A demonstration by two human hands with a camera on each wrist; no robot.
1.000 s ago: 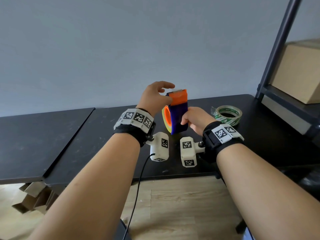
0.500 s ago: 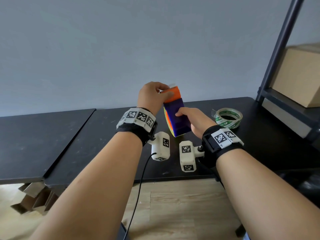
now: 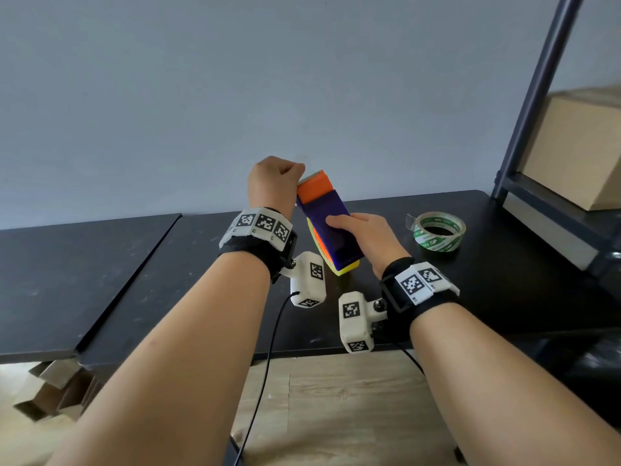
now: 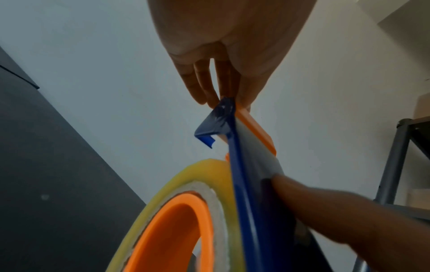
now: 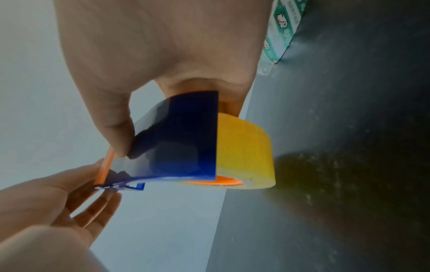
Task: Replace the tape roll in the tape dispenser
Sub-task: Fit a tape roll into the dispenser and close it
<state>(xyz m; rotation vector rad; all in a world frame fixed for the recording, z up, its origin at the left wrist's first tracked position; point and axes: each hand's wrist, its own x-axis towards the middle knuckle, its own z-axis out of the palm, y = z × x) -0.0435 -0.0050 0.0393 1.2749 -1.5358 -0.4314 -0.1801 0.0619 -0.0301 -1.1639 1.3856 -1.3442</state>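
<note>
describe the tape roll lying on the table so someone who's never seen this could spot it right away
Start at the black table and look to its right end, near the dark metal shelf frame. Lying flat there, right of the person's right hand, is the clear tape roll with green-and-white printed core. Unlike the yellow tape roll mounted in the held blue-and-orange dispenser, nothing touches it.

tape dispenser (image 3: 331,227) tilted further | left hand (image 3: 274,183) fingers now curled at cutter end
</note>
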